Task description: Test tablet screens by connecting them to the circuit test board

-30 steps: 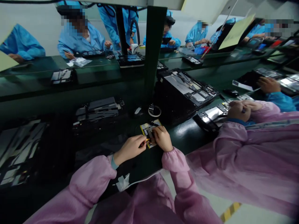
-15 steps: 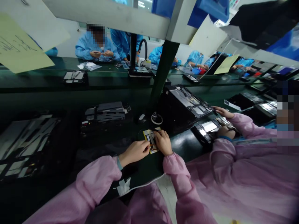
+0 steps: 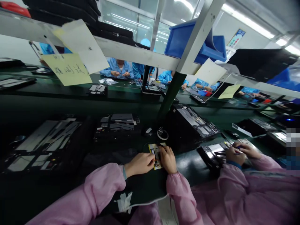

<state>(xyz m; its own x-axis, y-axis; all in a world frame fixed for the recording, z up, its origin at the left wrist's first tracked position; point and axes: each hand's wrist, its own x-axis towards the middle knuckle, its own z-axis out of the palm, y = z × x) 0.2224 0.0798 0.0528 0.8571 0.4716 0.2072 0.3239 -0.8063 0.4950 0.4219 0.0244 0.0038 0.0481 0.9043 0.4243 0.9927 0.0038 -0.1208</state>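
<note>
Dark green workbench [image 3: 145, 187] runs beneath a white-framed shelf [image 3: 140, 55], where a handwritten yellow note [image 3: 70, 70] hangs, likely so it reads easily from the seats. On the bench before the person lies a flat yellow-edged electronic part [image 3: 156, 154], partly covered by both hands. The left hand [image 3: 140, 163] has its fingers curled together at the part's left edge, perhaps for fine work; whether they pinch anything cannot be told. The right hand [image 3: 168, 158] lies over the right side with fingers slightly bent, seemingly steadying it, though any grip is hidden. Beyond sits a white ring [image 3: 164, 139], and a black tray stack [image 3: 192, 122] stands to the right, both probably placed within reach
</note>
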